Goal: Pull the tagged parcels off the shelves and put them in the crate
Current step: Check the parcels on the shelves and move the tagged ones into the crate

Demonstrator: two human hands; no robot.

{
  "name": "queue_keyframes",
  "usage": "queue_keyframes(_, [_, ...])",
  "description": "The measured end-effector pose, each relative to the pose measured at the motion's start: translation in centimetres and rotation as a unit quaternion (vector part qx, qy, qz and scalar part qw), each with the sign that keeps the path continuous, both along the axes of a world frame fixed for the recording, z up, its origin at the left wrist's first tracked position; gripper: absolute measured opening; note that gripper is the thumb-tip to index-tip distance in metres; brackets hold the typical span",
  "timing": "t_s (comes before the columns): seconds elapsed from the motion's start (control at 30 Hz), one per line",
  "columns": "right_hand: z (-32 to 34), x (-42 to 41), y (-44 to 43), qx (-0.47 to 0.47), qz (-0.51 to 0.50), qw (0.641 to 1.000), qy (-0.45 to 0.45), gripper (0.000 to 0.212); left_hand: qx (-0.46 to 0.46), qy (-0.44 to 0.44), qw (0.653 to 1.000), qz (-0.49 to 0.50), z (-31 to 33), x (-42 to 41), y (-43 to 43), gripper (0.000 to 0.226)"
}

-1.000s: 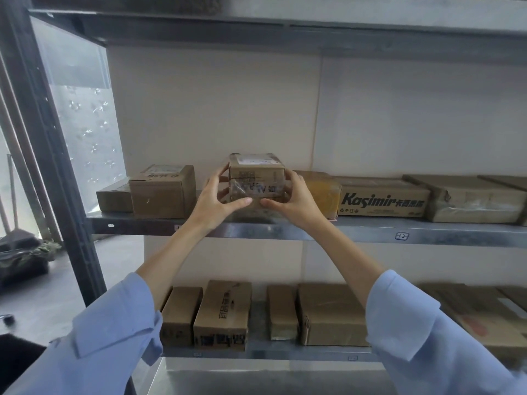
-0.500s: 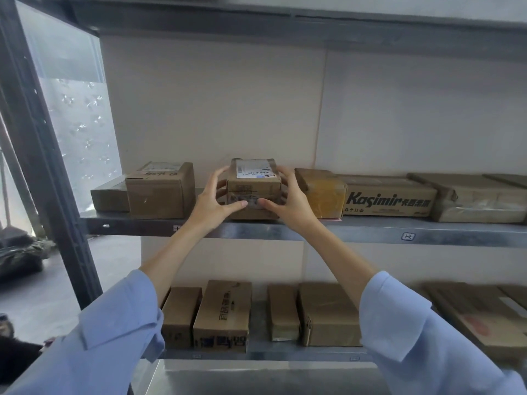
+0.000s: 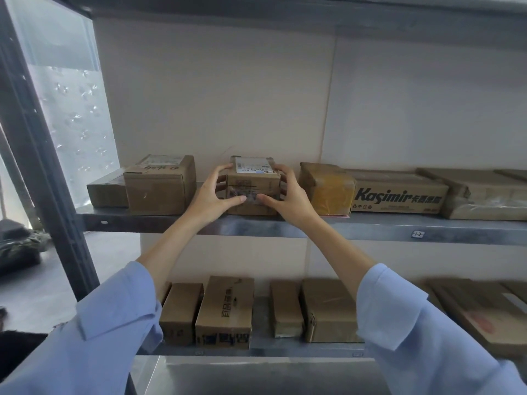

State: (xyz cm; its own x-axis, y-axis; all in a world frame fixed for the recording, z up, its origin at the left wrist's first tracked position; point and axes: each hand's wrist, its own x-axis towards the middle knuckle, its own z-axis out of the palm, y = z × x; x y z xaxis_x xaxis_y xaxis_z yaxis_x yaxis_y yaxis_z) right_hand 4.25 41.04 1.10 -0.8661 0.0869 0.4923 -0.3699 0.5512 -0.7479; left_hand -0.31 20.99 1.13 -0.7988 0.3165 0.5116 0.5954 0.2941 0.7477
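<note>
Parcel held on a storage rack: a small parcel (image 3: 252, 185) of brown cardboard, marked with a white printed tag on its top, is gripped between two bare hands on the upper shelf (image 3: 370, 228) of a metal rack. The left hand (image 3: 212, 199) is curled round the parcel's left side and the right hand (image 3: 288, 201) round its right side. The fingers of each are wrapped over the upper side edges, while both thumbs are pressed against the taped front face, their tips nearly meeting. The parcel is placed close to the shelf's front edge, left of the shelf's middle; whether it is raised off the metal cannot be told. Both forearms are bare below light-blue sleeves (image 3: 114, 323).

To the left, apart from the parcel, a labelled box (image 3: 159, 185) is set beside a low dark box (image 3: 107, 192) at the shelf's left corner. To the right, a yellow-taped package (image 3: 328, 189) is seen just beside the right hand. A flat carton (image 3: 399, 195) printed "Kasimir" and a plastic-wrapped flat box (image 3: 484, 201) are placed beyond it, toward the right edge. On the lower shelf (image 3: 285, 349), further brown boxes (image 3: 225, 312) are lined up along the front edge. The rack's dark upright post (image 3: 42, 155) is seen at the left.
</note>
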Motion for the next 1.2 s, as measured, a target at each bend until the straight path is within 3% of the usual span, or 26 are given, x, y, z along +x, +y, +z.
queue_keyframes(0.17, [1.1,0.7,0.0,0.076,-0.024,0.997,0.002,0.079,-0.046,0.011,0.999,0.023,0.5,0.1,-0.3,0.075])
queue_keyframes(0.33, [3.1,2.7,0.0,0.140,-0.066,0.986,0.061,0.087,-0.112,0.113,0.984,0.083,1.7,1.0,-0.3,0.075])
queue_keyframes(0.53, [4.6,4.3,1.7,0.280,-0.166,0.940,0.100,0.075,-0.219,0.227,0.934,0.168,3.2,2.5,1.1,0.072])
queue_keyframes(0.67, [4.8,4.8,4.2,0.337,-0.215,0.914,0.067,0.077,-0.278,0.257,0.906,0.190,3.8,2.8,2.9,0.073])
queue_keyframes(0.97, [4.9,7.4,10.7,0.365,-0.272,0.890,-0.012,0.080,-0.297,0.275,0.901,0.158,4.3,4.6,8.9,0.076])
queue_keyframes(1.2, [3.6,7.8,13.6,0.359,-0.271,0.892,-0.039,0.083,-0.310,0.254,0.908,0.124,4.2,5.2,13.2,0.077])
